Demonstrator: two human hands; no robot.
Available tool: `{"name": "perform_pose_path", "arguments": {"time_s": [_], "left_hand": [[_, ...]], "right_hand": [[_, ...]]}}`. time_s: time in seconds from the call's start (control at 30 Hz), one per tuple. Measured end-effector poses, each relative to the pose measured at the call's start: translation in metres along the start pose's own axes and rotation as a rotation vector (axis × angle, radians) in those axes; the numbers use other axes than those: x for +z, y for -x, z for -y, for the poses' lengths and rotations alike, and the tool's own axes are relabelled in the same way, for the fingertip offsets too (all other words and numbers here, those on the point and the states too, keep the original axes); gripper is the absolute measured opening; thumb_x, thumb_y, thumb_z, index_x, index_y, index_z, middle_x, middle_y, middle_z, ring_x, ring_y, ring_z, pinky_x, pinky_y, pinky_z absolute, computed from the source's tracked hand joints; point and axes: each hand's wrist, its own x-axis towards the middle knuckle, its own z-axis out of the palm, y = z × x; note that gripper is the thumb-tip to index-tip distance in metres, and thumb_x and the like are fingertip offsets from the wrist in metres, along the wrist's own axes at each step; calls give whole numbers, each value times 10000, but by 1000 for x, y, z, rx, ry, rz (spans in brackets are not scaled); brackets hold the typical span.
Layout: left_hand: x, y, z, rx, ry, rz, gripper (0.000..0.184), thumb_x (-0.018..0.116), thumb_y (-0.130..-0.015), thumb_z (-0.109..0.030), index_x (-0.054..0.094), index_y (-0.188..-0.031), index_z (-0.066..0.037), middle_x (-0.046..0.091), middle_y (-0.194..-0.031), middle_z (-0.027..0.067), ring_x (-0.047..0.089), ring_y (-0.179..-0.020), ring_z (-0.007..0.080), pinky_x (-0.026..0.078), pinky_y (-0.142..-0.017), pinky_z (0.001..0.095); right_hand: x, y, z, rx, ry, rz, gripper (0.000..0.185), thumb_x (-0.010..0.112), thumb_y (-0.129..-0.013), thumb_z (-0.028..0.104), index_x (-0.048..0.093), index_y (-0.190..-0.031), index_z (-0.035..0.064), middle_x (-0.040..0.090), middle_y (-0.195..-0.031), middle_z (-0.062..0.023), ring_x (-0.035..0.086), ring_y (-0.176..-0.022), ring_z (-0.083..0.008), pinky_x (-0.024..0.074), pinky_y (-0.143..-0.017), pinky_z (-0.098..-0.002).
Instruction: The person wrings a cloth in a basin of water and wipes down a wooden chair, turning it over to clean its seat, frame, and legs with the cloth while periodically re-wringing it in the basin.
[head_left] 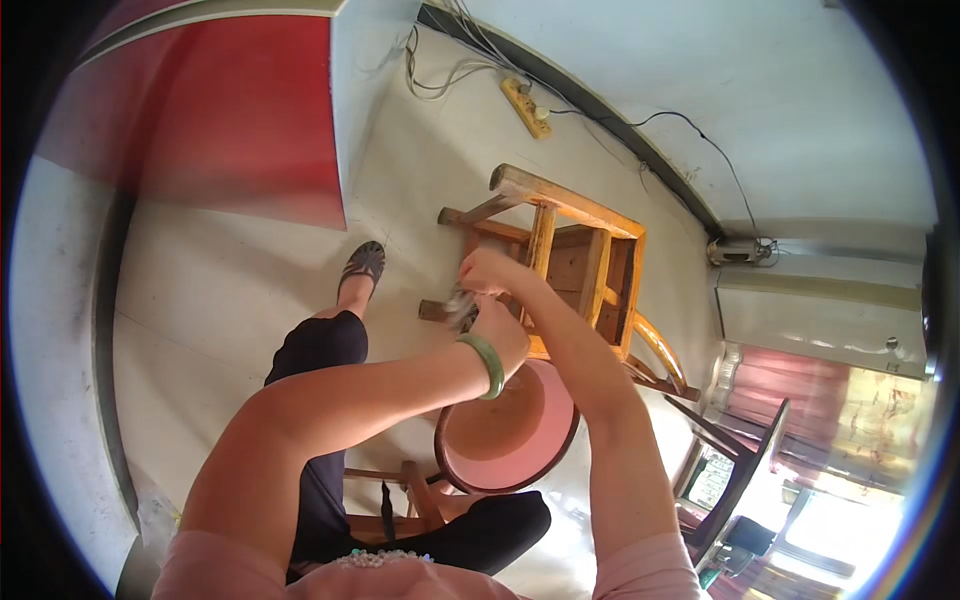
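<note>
A green bangle (484, 366) circles the wrist of my left hand (500, 330). That hand is closed on a greyish, crumpled rag (459, 308), which is blurred and mostly hidden by fingers. Just above it, my right hand (489, 274) is also closed on the rag, the two fists close together. Behind and beside both hands, a wooden chair (597, 265) lies tipped over on the floor, its legs pointing toward me. Below my forearms stands a pink basin (560, 400) with a dark rim, holding brownish water.
A yellow power strip (525, 108) with cables lies by the wall. A red-fronted cabinet (230, 120) stands at upper left. My shoe (364, 262) rests on the pale floor. A wooden stool (424, 495) is beneath me, and a dark-framed piece of furniture (740, 480) stands at right.
</note>
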Motion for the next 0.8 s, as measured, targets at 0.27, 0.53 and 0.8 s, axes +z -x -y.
{"name": "perform_pose_path", "arguments": {"time_s": [0.27,0.53,0.8], "left_hand": [[14,-5,-16,-79,70,-257,123,544,-702,-161,616,-770,-87,572,-755,66,537,-776,236,367,-675,374],[28,-30,-9,-46,66,32,317,653,-686,-299,557,-897,-83,584,-836,60,550,-836,210,389,-719,375],[21,-35,-6,-40,174,95,355,676,-666,-297,544,-910,-77,578,-821,74,570,-766,222,401,-692,368]], "right_hand": [[-51,102,-8,-77,-828,-711,281,510,-664,89,606,-926,53,606,-776,-114,585,-705,-189,463,-639,-276],[-56,18,-16,-91,91,-1170,314,562,-733,202,529,-1041,148,485,-1093,-71,466,-977,-263,390,-815,-399],[-65,3,-101,306,326,-1017,129,509,-749,142,627,-768,94,607,-841,-56,565,-858,-217,463,-719,-348]]}}
